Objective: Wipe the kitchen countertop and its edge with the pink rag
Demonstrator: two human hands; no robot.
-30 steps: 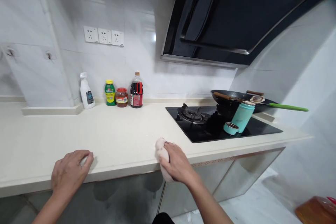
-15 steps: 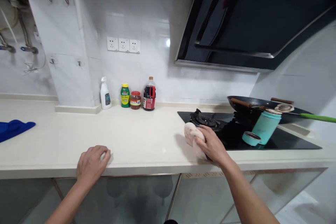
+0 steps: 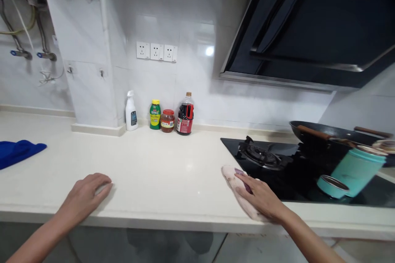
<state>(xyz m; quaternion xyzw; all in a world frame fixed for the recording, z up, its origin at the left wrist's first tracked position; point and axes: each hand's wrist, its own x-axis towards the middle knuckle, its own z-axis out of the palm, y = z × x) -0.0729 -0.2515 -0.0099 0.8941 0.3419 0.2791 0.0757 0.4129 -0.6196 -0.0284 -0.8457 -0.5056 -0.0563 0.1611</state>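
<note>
My right hand (image 3: 262,198) presses a pale pinkish-white cloth (image 3: 227,172) with a purple patch onto the countertop (image 3: 160,176), beside the left edge of the black gas hob (image 3: 286,185). The cloth lies flattened under my palm and stretches toward the counter's front edge. On the left, my left hand (image 3: 84,193) rests on the counter, holding nothing, its fingers loosely bent and the thumb apart from them.
Along the wall stand a white spray bottle (image 3: 131,113), a green bottle (image 3: 155,116), a red-lidded jar (image 3: 167,122) and a dark sauce bottle (image 3: 185,121). A blue cloth (image 3: 20,152) lies far left. The hob holds a wok (image 3: 324,129), a turquoise canister (image 3: 359,168) and its turquoise lid (image 3: 331,187).
The cloth, bunched and partly lifted before, now lies flat on the counter under my right hand. My left hand has shifted left in view. The view has turned slightly left and moved closer.
</note>
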